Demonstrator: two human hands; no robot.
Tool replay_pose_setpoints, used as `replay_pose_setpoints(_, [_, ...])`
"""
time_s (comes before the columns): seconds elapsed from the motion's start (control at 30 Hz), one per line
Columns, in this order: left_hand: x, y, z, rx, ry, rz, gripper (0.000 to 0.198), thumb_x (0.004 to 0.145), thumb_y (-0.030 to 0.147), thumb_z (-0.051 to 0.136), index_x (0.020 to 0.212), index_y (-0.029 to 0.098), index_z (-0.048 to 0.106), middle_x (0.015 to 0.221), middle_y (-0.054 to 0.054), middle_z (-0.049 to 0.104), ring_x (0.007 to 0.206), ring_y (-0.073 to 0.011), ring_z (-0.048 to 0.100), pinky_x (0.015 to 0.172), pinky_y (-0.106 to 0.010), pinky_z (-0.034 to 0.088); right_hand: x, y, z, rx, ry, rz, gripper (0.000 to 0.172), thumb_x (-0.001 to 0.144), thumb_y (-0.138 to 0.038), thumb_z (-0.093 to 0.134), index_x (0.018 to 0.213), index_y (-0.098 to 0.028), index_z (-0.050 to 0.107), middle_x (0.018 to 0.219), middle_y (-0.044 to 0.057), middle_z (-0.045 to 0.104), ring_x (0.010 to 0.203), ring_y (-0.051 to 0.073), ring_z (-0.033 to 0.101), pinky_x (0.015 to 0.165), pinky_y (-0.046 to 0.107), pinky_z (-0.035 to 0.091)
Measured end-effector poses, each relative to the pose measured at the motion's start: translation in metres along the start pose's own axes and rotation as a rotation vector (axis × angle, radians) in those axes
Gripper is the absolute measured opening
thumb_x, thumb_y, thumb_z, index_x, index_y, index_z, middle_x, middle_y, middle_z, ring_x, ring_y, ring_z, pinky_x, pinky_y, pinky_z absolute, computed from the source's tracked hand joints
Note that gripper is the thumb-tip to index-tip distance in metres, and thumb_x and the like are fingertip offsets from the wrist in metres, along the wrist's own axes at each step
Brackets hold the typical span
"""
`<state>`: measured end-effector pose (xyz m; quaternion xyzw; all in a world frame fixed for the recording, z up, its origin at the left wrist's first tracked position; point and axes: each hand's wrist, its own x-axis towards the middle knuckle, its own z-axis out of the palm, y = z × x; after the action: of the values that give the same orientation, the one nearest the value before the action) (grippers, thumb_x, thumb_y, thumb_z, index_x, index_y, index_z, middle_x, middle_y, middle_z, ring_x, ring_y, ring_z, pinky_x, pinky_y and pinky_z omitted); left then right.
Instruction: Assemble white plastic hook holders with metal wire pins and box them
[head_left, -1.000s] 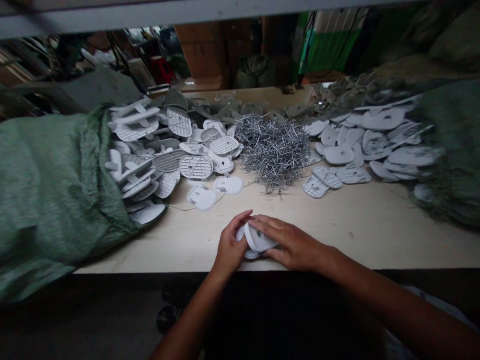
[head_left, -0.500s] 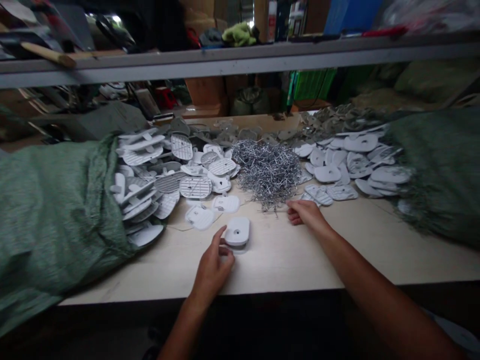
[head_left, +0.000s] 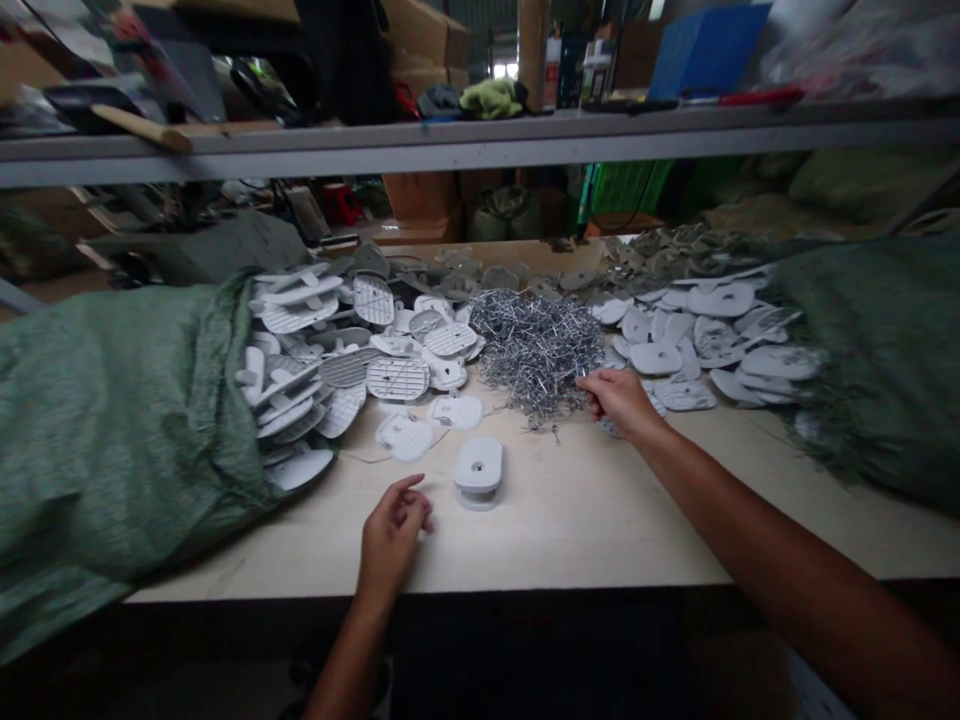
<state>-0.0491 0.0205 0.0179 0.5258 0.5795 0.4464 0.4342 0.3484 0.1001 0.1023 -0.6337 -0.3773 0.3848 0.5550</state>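
A small stack of white plastic plates (head_left: 478,470) lies on the wooden table (head_left: 585,520), with a hole in its top face. My left hand (head_left: 391,535) rests on the table just left of the stack, fingers loosely curled, holding nothing I can see. My right hand (head_left: 619,398) reaches to the right edge of a heap of small metal pins (head_left: 536,345), fingers closed in a pinch at the pins. What it holds there is too small to make out.
White plates (head_left: 330,350) spill from a green woven sack (head_left: 105,440) on the left. More plates (head_left: 697,335) lie at the right beside another green sack (head_left: 885,360). A cluttered shelf (head_left: 480,140) runs overhead.
My hands came off the plate stack and left it on the table. My right hand reached out to the pin heap; my left hand drew back left of the stack. The view tilted up.
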Motion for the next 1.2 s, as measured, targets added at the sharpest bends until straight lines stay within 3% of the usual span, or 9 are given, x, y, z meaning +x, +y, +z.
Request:
replay_pose_setpoints(0.17, [-0.005, 0.000, 0.004, 0.018, 0.002, 0.011, 0.045, 0.088, 0.040, 0.068, 0.125, 0.015, 0.070, 0.087, -0.002, 0.069, 0.066, -0.0158, 0.067, 0.065, -0.029, 0.056, -0.006, 0.013, -0.008, -0.128, 0.110, -0.135, 0.034, 0.068, -0.049, 0.083, 0.064, -0.021, 0.064, 0.045, -0.005, 0.051, 0.038, 0.012, 0.044, 0.039, 0.024, 0.029])
replay_pose_setpoints(0.3, [-0.005, 0.004, 0.002, 0.066, -0.032, 0.014, 0.050, 0.091, 0.043, 0.068, 0.133, 0.016, 0.067, 0.091, -0.002, 0.069, 0.066, -0.0162, 0.069, 0.063, -0.029, 0.056, -0.007, 0.009, -0.018, -0.144, 0.192, -0.187, 0.036, 0.070, -0.054, 0.081, 0.070, -0.020, 0.067, 0.047, -0.005, 0.053, 0.040, 0.013, 0.046, 0.041, 0.026, 0.033])
replay_pose_setpoints(0.43, [0.006, 0.018, 0.007, 0.198, -0.174, 0.051, 0.060, 0.091, 0.042, 0.069, 0.146, 0.019, 0.063, 0.095, -0.001, 0.070, 0.064, -0.0146, 0.067, 0.061, -0.027, 0.053, -0.022, -0.003, -0.021, -0.168, 0.195, -0.236, 0.036, 0.074, -0.053, 0.082, 0.073, -0.019, 0.070, 0.048, -0.004, 0.055, 0.042, 0.013, 0.048, 0.042, 0.026, 0.035])
replay_pose_setpoints(0.63, [0.019, 0.043, 0.025, 0.382, -0.401, 0.180, 0.051, 0.090, 0.030, 0.072, 0.141, 0.022, 0.071, 0.092, -0.003, 0.074, 0.070, -0.0149, 0.064, 0.067, -0.026, 0.048, -0.087, -0.005, -0.013, -0.296, -0.109, -0.224, 0.030, 0.083, -0.049, 0.085, 0.079, -0.019, 0.079, 0.054, -0.001, 0.061, 0.047, 0.013, 0.052, 0.046, 0.026, 0.038])
replay_pose_setpoints(0.8, [-0.011, 0.056, 0.021, 0.214, -0.305, 0.078, 0.082, 0.085, 0.034, 0.084, 0.159, 0.022, 0.051, 0.092, 0.000, 0.069, 0.065, -0.0120, 0.061, 0.063, -0.023, 0.047, -0.147, 0.007, -0.003, -0.433, -0.250, -0.252, 0.018, 0.088, -0.043, 0.084, 0.084, -0.025, 0.084, 0.075, 0.004, 0.077, 0.064, 0.020, 0.067, 0.059, 0.030, 0.049])
replay_pose_setpoints(0.9, [-0.038, 0.066, 0.022, 0.009, -0.348, -0.048, 0.052, 0.092, 0.041, 0.078, 0.136, 0.017, 0.067, 0.081, 0.001, 0.065, 0.063, -0.0126, 0.060, 0.059, -0.023, 0.047, -0.173, 0.017, 0.009, -0.525, -0.406, -0.383, 0.016, 0.097, -0.036, 0.075, 0.088, -0.027, 0.084, 0.087, 0.005, 0.081, 0.077, 0.022, 0.072, 0.071, 0.033, 0.052])
replay_pose_setpoints(0.97, [-0.051, 0.070, 0.027, -0.067, -0.507, -0.149, 0.036, 0.095, 0.048, 0.074, 0.112, 0.016, 0.074, 0.074, 0.001, 0.063, 0.061, -0.0127, 0.059, 0.057, -0.024, 0.047, -0.184, 0.025, 0.019, -0.637, -0.543, -0.507, 0.021, 0.102, -0.031, 0.066, 0.091, -0.025, 0.083, 0.085, 0.006, 0.078, 0.075, 0.021, 0.070, 0.070, 0.033, 0.049])
replay_pose_setpoints(1.03, [-0.058, 0.068, 0.034, -0.103, -0.637, -0.221, 0.036, 0.095, 0.052, 0.073, 0.092, 0.016, 0.074, 0.073, 0.000, 0.065, 0.060, -0.0125, 0.059, 0.058, -0.024, 0.047, -0.191, 0.033, 0.031, -0.775, -0.657, -0.648, 0.027, 0.105, -0.027, 0.059, 0.091, -0.022, 0.081, 0.081, 0.007, 0.075, 0.071, 0.020, 0.066, 0.066, 0.033, 0.043])
replay_pose_setpoints(1.2, [-0.058, 0.053, 0.038, -0.093, -0.530, -0.231, 0.037, 0.094, 0.050, 0.075, 0.079, 0.016, 0.070, 0.062, 0.001, 0.064, 0.057, -0.0116, 0.056, 0.059, -0.023, 0.043, -0.196, 0.043, 0.051, -0.892, -0.768, -0.842, 0.030, 0.107, -0.022, 0.054, 0.090, -0.019, 0.078, 0.079, 0.008, 0.072, 0.069, 0.020, 0.061, 0.065, 0.033, 0.039])
